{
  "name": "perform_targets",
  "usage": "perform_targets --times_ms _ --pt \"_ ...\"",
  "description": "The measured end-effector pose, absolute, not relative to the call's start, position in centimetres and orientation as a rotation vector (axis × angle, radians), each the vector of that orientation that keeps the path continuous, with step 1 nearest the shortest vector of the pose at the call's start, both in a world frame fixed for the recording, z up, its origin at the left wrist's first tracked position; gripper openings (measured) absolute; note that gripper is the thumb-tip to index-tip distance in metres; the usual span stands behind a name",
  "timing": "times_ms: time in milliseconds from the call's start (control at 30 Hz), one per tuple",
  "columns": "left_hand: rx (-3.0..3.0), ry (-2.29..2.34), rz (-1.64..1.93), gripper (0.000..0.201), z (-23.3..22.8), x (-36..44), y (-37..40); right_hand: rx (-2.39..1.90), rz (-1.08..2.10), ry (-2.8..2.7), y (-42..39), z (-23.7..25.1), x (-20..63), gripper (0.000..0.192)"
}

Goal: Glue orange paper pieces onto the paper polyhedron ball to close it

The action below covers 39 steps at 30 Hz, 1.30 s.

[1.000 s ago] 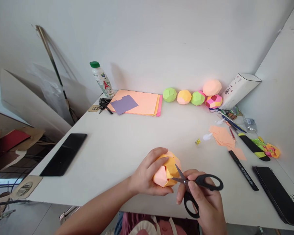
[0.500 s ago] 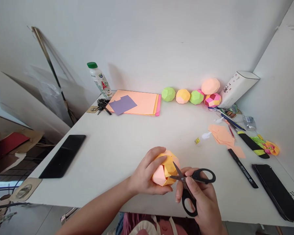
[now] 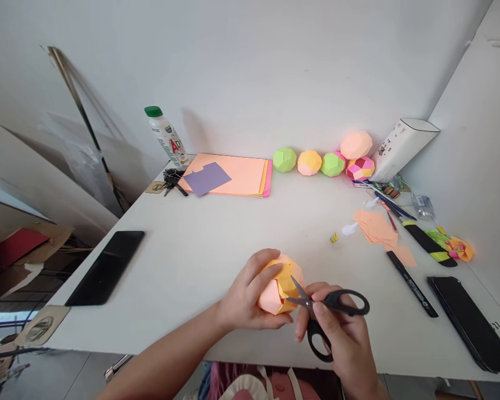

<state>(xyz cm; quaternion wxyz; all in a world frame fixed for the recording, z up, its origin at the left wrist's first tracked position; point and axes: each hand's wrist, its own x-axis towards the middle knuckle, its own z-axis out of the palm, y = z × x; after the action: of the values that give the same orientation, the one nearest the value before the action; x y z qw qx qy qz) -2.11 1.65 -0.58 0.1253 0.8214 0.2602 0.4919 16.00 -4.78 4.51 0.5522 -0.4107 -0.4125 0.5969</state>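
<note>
Curling left hand (image 3: 245,297) (paper ball (image 3: 281,286))

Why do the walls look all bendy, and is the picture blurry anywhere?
In the head view, the wide lens bends the edges: the board leaning at the left wall looks curved and slanted. The paper ball and scissors in the middle look sharp. Soft daylight; the bottle throws a faint shadow on the wall.

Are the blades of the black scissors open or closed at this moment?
Open. The scissors in the right hand show two blades spread in a narrow V, with tips at the orange paper ball held by the left hand.
</note>
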Motion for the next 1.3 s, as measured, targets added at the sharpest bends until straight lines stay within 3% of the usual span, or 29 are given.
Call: perform_targets --times_ms 333,667,1300 --pt "2.492 0.912 1.522 0.081 -0.7 -2.0 1.7 -0.878 1.235 -1.143 -5.1 3.6 15.5 0.008" --pt "2.44 0.89 1.492 0.077 -0.6 -1.9 1.7 -0.954 1.279 -1.125 -5.1 4.8 17.2 0.008" --pt "2.207 0.878 1.27 0.084 -1.0 -1.7 1.1 -0.92 0.558 -1.445 -4.0 2.3 17.2 0.024"
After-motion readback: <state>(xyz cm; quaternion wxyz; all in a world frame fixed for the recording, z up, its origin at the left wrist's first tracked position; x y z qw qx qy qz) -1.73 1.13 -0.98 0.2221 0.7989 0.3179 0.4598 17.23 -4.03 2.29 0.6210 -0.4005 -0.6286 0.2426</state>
